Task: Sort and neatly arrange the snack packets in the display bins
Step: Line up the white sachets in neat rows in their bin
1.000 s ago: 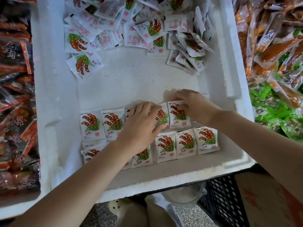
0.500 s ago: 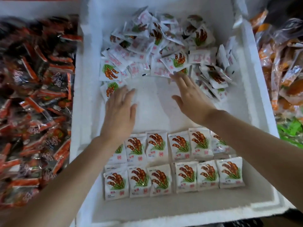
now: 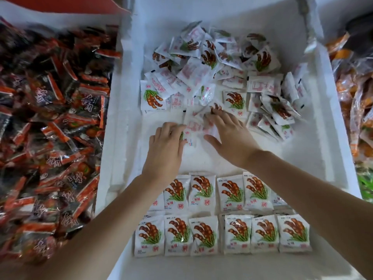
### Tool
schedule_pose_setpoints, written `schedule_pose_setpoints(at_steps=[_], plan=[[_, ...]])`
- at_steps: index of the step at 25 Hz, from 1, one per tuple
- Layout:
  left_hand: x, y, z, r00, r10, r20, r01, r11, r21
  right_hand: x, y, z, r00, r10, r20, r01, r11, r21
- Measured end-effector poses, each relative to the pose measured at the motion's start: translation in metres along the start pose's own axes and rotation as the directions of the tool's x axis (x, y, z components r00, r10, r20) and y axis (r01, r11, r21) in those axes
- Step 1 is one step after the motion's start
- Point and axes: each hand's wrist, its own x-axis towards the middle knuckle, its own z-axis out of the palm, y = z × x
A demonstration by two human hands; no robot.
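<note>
Two bare hands reach into a white foam bin [image 3: 121, 118], and we look down on them from above. At the far end of the bin lies a loose heap [image 3: 212, 67] of small white snack packets. Some are face up with a picture of brown pods and green leaves, and many are face down or on edge. At the near end, two neat rows [image 3: 222, 235] of the same packets lie flat and face up, edge to edge, six in the front row; the arms hide part of the back row. The left hand [image 3: 163, 146] rests at the heap's near edge, its fingers bent down over a packet; we cannot tell whether it grips it. The right hand [image 3: 230, 138] lies just beside it, released, fingers stretched flat on several packets. We judge the packets light, thin and soft, with slick wrapping that slides easily, so one is best pinched by a sealed edge or drawn flat under the fingertips rather than squeezed. A bin to the left holds a jumble of dark packets with orange bands [image 3: 50, 118]; one to the right holds orange packets [image 3: 355, 93], blurred.
</note>
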Motion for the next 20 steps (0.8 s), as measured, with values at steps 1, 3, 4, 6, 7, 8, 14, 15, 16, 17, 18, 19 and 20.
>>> schedule_pose_setpoints(at_steps=[1,3,4,6,7,8,14,15,16,17,18,19,20], plan=[[0.0,-0.002,-0.001,1.0,-0.001,0.012,0.001,1.0,0.006,-0.003,0.0,0.0,1.0,-0.018,-0.019,0.018,1.0,0.014],[-0.001,-0.006,-0.001,0.999,-0.014,0.034,0.012,0.999,0.05,0.0,0.002,-0.003,0.998,-0.002,-0.066,0.006,0.998,0.056],[0.0,-0.006,-0.002,0.999,-0.02,0.043,0.017,0.998,0.066,0.005,0.003,-0.004,0.997,0.031,-0.077,-0.025,0.997,0.078],[0.003,-0.003,-0.006,0.996,-0.049,0.079,0.039,0.991,0.125,0.016,0.003,-0.004,0.992,0.105,-0.069,-0.099,0.992,0.084],[0.005,-0.001,-0.008,0.992,-0.078,0.103,0.059,0.983,0.175,0.021,0.001,-0.004,0.988,0.14,-0.062,-0.135,0.988,0.075],[0.007,0.002,-0.01,0.985,-0.119,0.125,0.09,0.973,0.214,0.024,-0.001,-0.004,0.983,0.175,-0.06,-0.17,0.982,0.08],[-0.004,0.001,-0.022,0.964,-0.245,0.103,0.251,0.966,-0.054,0.013,-0.005,-0.022,0.948,0.303,-0.097,-0.229,0.862,0.452],[-0.009,-0.001,-0.023,0.968,-0.245,0.051,0.249,0.961,-0.119,0.007,-0.008,-0.028,0.946,0.301,-0.122,-0.206,0.847,0.49],[-0.012,-0.001,-0.026,0.965,-0.262,-0.013,0.254,0.943,-0.213,0.0,-0.012,-0.034,0.945,0.294,-0.147,-0.178,0.835,0.52],[-0.016,0.001,-0.029,0.95,-0.306,-0.069,0.268,0.906,-0.328,-0.007,-0.017,-0.041,0.947,0.28,-0.156,-0.15,0.818,0.556],[-0.019,0.006,-0.034,0.92,-0.383,-0.088,0.307,0.84,-0.447,-0.014,-0.023,-0.045,0.957,0.256,-0.139,-0.123,0.786,0.605],[-0.022,0.011,-0.037,0.879,-0.473,-0.058,0.361,0.741,-0.565,-0.02,-0.029,-0.049,0.972,0.217,-0.089,-0.104,0.739,0.666],[-0.025,0.018,-0.041,0.838,-0.545,0.017,0.415,0.617,-0.669,-0.025,-0.037,-0.048,0.986,0.168,-0.014,-0.107,0.687,0.719]])
